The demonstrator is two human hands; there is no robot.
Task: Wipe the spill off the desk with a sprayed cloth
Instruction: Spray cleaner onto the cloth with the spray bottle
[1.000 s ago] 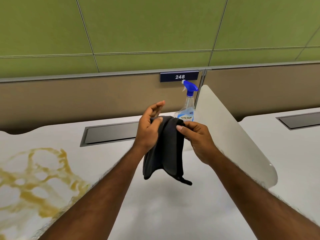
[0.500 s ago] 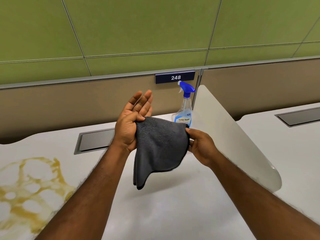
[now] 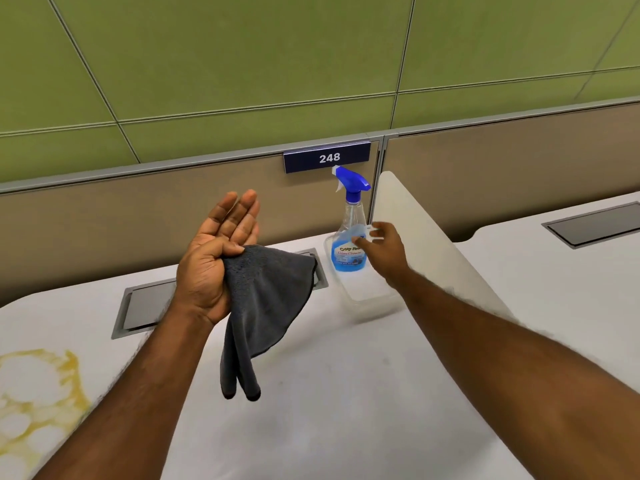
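Observation:
A dark grey cloth (image 3: 266, 306) hangs from my left hand (image 3: 214, 258), pinned between the thumb and the palm while the fingers point up, above the white desk (image 3: 329, 393). My right hand (image 3: 384, 247) is stretched out with fingers apart, right beside a clear spray bottle (image 3: 349, 244) with a blue trigger head and blue liquid; it holds nothing. The bottle stands upright in a clear plastic tray (image 3: 367, 292) at the back of the desk. A yellow-brown spill (image 3: 38, 396) spreads over the desk's left front.
A grey cable hatch (image 3: 145, 306) is set into the desk behind my left hand. A white rounded divider panel (image 3: 426, 247) rises just right of the bottle. A brown partition with a sign reading 248 (image 3: 327, 157) backs the desk. A second desk lies to the right.
My right hand has let go of the cloth and moved back toward the spray bottle. The cloth now hangs from my left hand alone, and the tray has come into sight.

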